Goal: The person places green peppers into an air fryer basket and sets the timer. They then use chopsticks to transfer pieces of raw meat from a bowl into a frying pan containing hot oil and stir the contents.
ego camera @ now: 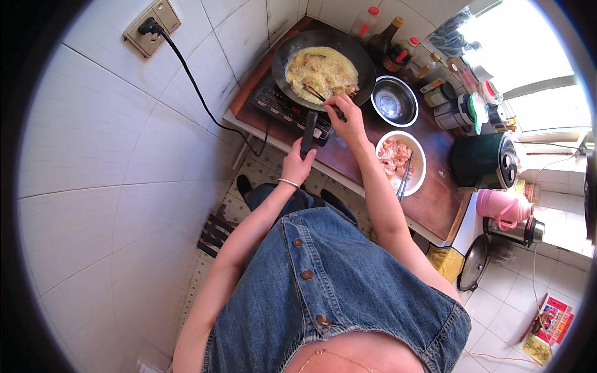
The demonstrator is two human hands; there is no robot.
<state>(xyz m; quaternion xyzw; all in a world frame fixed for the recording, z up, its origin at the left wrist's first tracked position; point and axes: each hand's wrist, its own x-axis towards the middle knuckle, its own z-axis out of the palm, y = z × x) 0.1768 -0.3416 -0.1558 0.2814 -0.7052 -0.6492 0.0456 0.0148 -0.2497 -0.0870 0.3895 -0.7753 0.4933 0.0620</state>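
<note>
A dark wok (280,70) sits on a black induction cooktop (275,103), holding bubbling yellow oil with frying meat pieces (322,70). My left hand (298,161) grips the wok's black handle (308,133). Dark chopsticks (318,95) are held in my right hand (346,119), their tips in the oil near the wok's front edge. Right of the wok stands an empty-looking steel bowl (394,101). Beside my right forearm, a white bowl (420,163) holds raw meat pieces (395,156), with another pair of chopsticks (405,177) resting in it.
Sauce bottles (385,37) and jars (440,94) line the wall and window side of the wooden counter (433,205). A dark green cooker (480,161) stands at right, beyond it a pink jug (501,207). A black power cord (196,88) hangs from the wall socket (151,28).
</note>
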